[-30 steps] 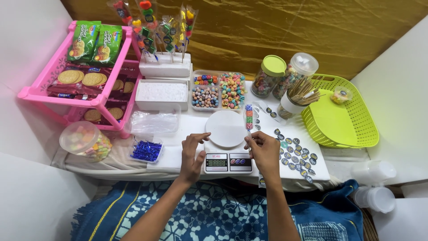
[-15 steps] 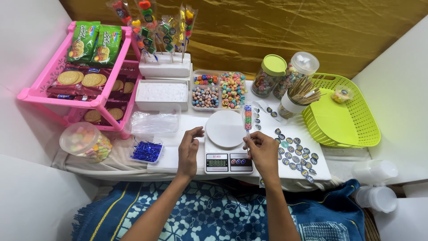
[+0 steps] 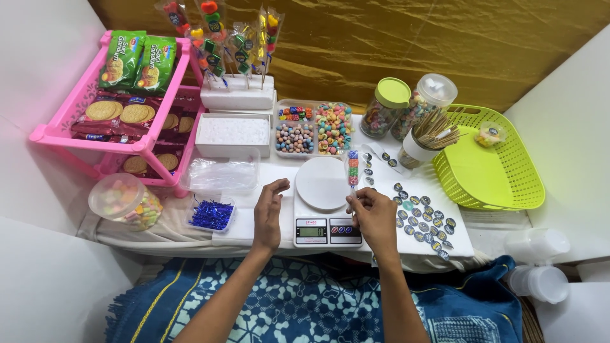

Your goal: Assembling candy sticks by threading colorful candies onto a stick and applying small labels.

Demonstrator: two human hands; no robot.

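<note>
While our right hand [image 3: 375,216] pinches the lower end of a slim clear candy packet [image 3: 353,168], holding it upright just beside the white scale [image 3: 323,200], our left hand [image 3: 269,213] hovers with fingers loosely spread, gripping nothing. We judge the packet light, crinkly and slippery, its sweets crushable; best held at the sealed end, over the bench [image 3: 457,236].

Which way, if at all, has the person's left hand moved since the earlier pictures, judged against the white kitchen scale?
Yes. The left hand has drawn back off the round white scale platform's edge, leftward and toward the person, and now hovers open beside the scale.
</note>
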